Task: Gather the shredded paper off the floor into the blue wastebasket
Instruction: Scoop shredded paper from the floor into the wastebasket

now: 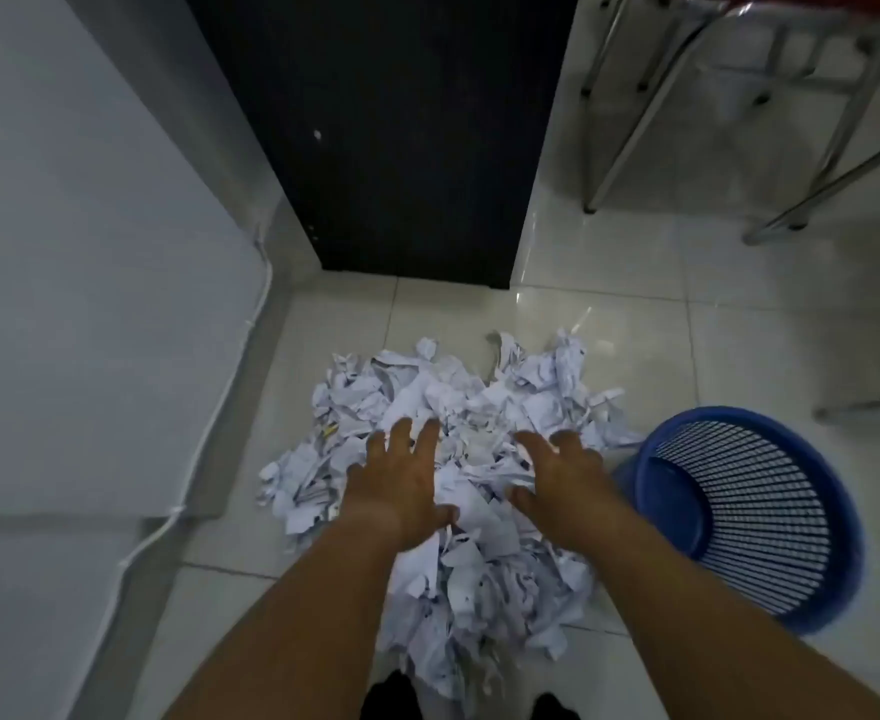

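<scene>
— Where's our shredded paper [479, 407]?
— Heaped on the floor [635, 330]; the blue wastebasket [679, 504] is just to its right. Our left hand [401, 480] and right hand [562, 475] rest spread on top, gripping nothing.
— Handling?
— Probably light, loose and spilly; we scoop from underneath the edges.

I see both arms bare, reaching forward and down from the bottom edge. The left forearm [292, 605] and right forearm [687, 605] angle in toward each other. My left hand [401, 480] lies palm down, fingers straight and spread, thumb pointing toward the middle. My right hand [565, 480] sits near it, also palm down, fingers loosely bent downward and thumb held out toward the left hand. The fingertips are blurred.
</scene>
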